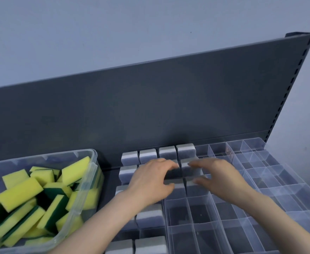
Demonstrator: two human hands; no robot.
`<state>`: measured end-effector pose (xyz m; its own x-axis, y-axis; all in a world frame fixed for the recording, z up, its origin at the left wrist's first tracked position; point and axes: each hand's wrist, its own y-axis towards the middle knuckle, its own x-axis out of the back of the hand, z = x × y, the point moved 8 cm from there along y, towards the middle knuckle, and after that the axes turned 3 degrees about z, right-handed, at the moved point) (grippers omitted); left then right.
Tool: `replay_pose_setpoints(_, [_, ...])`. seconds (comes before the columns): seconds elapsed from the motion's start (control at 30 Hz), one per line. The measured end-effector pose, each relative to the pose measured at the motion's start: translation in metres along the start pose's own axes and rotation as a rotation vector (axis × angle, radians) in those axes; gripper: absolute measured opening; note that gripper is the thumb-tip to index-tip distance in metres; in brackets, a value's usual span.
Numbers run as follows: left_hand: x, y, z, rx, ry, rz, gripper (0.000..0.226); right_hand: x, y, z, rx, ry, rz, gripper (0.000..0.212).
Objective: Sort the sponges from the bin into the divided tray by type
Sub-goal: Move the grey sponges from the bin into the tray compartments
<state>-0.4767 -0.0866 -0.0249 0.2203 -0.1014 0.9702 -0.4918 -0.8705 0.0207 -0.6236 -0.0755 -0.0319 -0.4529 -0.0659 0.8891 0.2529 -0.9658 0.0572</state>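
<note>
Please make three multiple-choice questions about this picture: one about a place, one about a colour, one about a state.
1. The bin of yellow sponges stands: A) left of the divided tray B) right of it C) on it
2. The tray's sponges are: A) pink B) grey and white C) yellow
3. The far-right compartments are: A) full B) lidded C) empty
Answers: 1 A, it sits at the picture's left; 2 B, grey with white edges; 3 C, only clear plastic shows.
</note>
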Motion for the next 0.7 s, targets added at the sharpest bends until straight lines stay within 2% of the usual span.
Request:
replay_pose_setpoints(0.07, [0.015, -0.011, 0.012, 0.028, -0.003, -0.047, 0.041, 0.006, 0.002, 0.015, 0.023, 0.047, -0.059, 0.04])
replay_pose_setpoints(0.17, [0.032, -0.034, 0.039, 0.088, 0.027, -0.096, 0.035, -0.004, 0.011, 0.044, 0.082, 0.077, -0.047, 0.037])
replay_pose_setpoints(0.47, [0.06, -0.119, 0.156, 0.308, 0.232, -0.053, 0.036, -0.06, 0.048, 0.153, 0.216, 0.038, 0.05, 0.037])
replay_pose_setpoints(0.7, [0.09, -0.192, 0.26, 0.434, 0.198, -0.064, 0.035, -0.102, 0.07, 0.241, 0.278, 0.014, 0.068, 0.035])
